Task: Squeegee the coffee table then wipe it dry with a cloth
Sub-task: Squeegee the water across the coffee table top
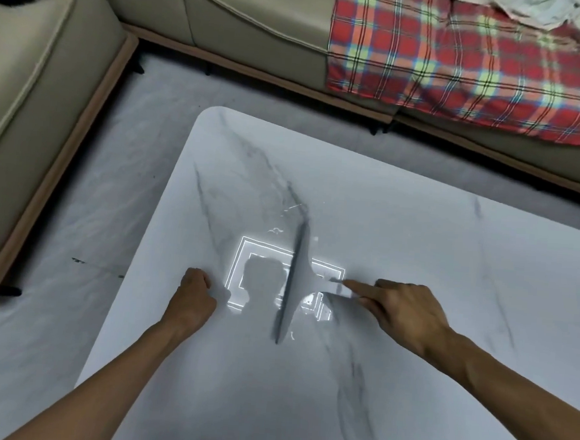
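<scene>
A white marble coffee table [417,249] with grey veins fills the lower right of the head view. On its middle lies a grey squeegee [294,282], its long blade running near to far with the edge on the tabletop. My right hand [399,310] grips the squeegee's handle from the right, index finger stretched along it. My left hand [192,297] is a closed fist resting on the table near its left edge, holding nothing. Small water drops glint around the blade. No cloth for wiping is in view on the table.
A beige sofa [39,106] wraps around the left and far sides. A red plaid blanket [464,56] hangs over its far right part. Pale marble-look floor [77,205] lies between sofa and table. A ceiling light's reflection [243,271] shines on the tabletop.
</scene>
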`<control>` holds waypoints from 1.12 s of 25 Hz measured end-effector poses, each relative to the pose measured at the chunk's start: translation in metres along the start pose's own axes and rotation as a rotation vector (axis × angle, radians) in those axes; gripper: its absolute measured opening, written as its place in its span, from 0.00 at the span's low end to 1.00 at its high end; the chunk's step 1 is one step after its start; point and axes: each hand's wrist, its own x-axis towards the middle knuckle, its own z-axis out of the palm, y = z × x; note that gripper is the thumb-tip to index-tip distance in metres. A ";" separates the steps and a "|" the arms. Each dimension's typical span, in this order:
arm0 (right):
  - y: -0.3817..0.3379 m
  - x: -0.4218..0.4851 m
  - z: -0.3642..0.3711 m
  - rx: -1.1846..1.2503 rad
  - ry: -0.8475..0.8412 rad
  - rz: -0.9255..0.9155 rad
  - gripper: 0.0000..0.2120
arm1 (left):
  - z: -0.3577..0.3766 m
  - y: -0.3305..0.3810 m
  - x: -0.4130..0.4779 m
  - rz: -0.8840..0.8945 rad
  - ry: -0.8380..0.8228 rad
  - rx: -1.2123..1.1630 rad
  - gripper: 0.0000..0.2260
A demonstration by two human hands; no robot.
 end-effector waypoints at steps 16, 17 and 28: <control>0.017 0.028 -0.005 -0.074 -0.142 0.182 0.26 | -0.003 0.015 0.013 -0.076 -0.030 -0.020 0.01; 0.022 0.017 -0.013 -0.108 -0.137 0.201 0.30 | -0.003 0.021 0.011 -0.051 0.016 0.022 0.06; 0.010 0.199 -0.024 0.210 -0.048 0.416 0.21 | 0.038 0.071 0.045 0.126 -0.128 0.213 0.31</control>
